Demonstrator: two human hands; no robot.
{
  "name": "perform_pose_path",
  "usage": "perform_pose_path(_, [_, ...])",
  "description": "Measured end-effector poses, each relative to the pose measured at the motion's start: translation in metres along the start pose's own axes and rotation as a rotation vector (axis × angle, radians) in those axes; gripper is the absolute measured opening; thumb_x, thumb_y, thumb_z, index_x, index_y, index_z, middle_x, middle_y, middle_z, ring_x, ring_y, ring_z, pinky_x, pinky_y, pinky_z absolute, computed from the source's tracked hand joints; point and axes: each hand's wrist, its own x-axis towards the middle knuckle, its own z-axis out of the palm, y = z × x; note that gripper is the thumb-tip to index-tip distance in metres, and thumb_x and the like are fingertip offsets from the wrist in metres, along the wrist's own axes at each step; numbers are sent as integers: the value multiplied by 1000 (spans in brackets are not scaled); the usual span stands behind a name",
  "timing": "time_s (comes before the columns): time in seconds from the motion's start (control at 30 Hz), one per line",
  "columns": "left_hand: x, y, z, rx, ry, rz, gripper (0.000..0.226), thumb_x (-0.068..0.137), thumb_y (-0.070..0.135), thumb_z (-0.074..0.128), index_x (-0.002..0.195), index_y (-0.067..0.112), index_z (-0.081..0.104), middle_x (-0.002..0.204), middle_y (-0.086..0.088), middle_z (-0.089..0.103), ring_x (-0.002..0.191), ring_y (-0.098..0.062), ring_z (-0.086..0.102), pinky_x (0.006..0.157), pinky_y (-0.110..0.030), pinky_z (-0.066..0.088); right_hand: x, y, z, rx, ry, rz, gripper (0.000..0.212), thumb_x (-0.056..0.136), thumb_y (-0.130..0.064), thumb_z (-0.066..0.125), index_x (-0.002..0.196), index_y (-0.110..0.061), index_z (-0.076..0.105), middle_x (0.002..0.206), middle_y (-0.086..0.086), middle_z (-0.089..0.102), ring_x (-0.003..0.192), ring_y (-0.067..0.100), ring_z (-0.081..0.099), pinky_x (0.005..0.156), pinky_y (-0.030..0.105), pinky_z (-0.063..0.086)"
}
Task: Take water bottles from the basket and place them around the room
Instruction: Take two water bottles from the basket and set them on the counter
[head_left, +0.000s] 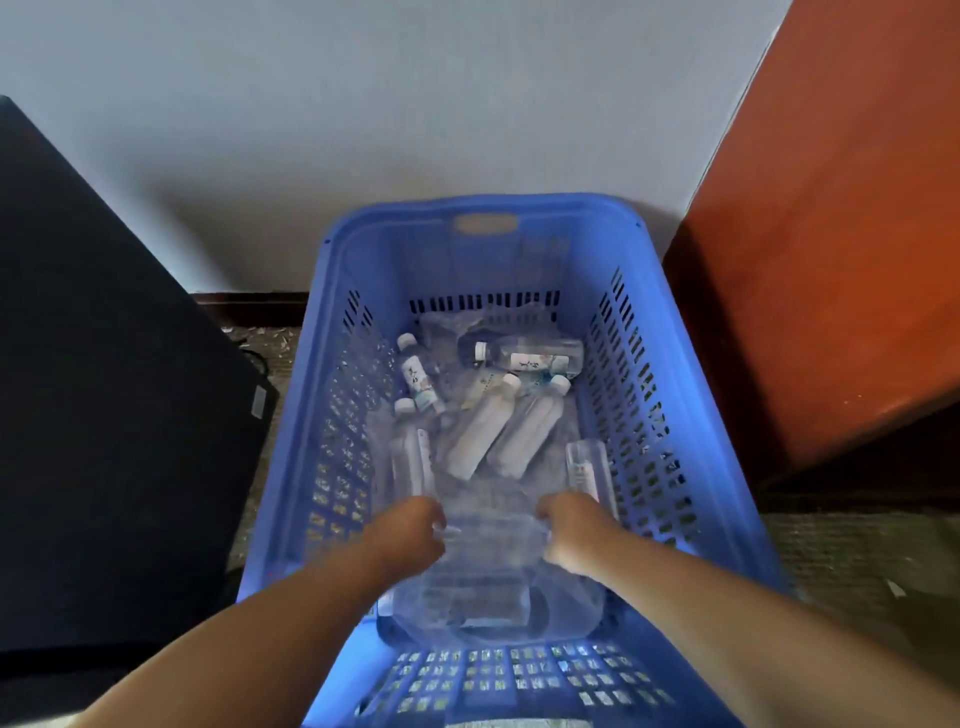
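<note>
Left grip (410, 530): down inside the basket, fingers curled and pinching the left edge of a clear pack.
Right grip (571, 530): the same on the right edge, fingers curled onto the plastic. The picture is blurred here, so I cannot tell how deep the hold is.
Clear pack (488, 551): see-through plastic at the near end of the basket, between my two grips. It seems to be wrapped bottles, but I cannot tell how many.
Loose bottles: two pale ones (483, 431) lie side by side in the middle. A labelled one (530, 356) lies across the far end, and one (418, 379) is near the left wall. One (589, 467) is along the right wall, just beside my right grip.
Basket (415, 249): blue with slotted walls, standing on the floor against the grey wall (415, 104). A black panel (104, 364) is on its left and an orange-brown cabinet (831, 260) on its right.
Step, as I judge: still at the taking-out. All the bottles I see are in the basket.
Risk, tearing: if I hold only thin wrap, the weight may tear it and the bottles may fall back.
Risk, slipping: smooth plastic may slide out of a shallow pinch, and an uneven lift may tilt the pack.
Risk, knocking: the basket is deep and furniture is close on both sides, so my forearms or the load may catch the rim.
</note>
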Motion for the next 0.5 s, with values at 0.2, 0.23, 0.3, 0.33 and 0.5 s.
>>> perform_pose_path(0.2, [14,-20,62,238,-113,41,33,82,25,53,115,23,58,124,-3,60,117,-22,55,96,-27,42,36,2,51,-90,-32,-15,38,82,-11,61,119,-13,56,123,10,57,115,29,56,94,33,48])
perform_pose_path(0.23, [17,-17,65,243,-112,52,33,82,25,52,114,22,59,123,-4,60,117,-24,55,96,-28,42,42,0,53,-116,-30,-26,38,81,-11,60,119,-13,54,123,11,56,115,30,55,94,34,48])
perform_pose_path(0.3, [19,-10,71,265,-137,73,36,82,23,52,117,21,57,125,-9,58,119,-28,53,98,-33,43,51,-2,56,-144,-13,-38,37,81,-12,61,117,-14,51,122,12,55,116,31,55,93,36,48])
perform_pose_path(0.33, [20,-8,74,281,-158,82,39,81,23,52,120,20,56,127,-11,55,121,-30,52,99,-35,43,54,-2,58,-147,-9,-38,38,81,-14,61,117,-14,49,123,12,55,116,31,54,94,36,47])
perform_pose_path(0.5, [20,-15,81,337,-268,93,53,80,26,62,129,20,43,131,-10,42,126,-29,40,100,-42,39,66,0,68,-258,-42,-16,53,82,-24,64,128,-17,39,128,11,51,119,31,51,98,38,43])
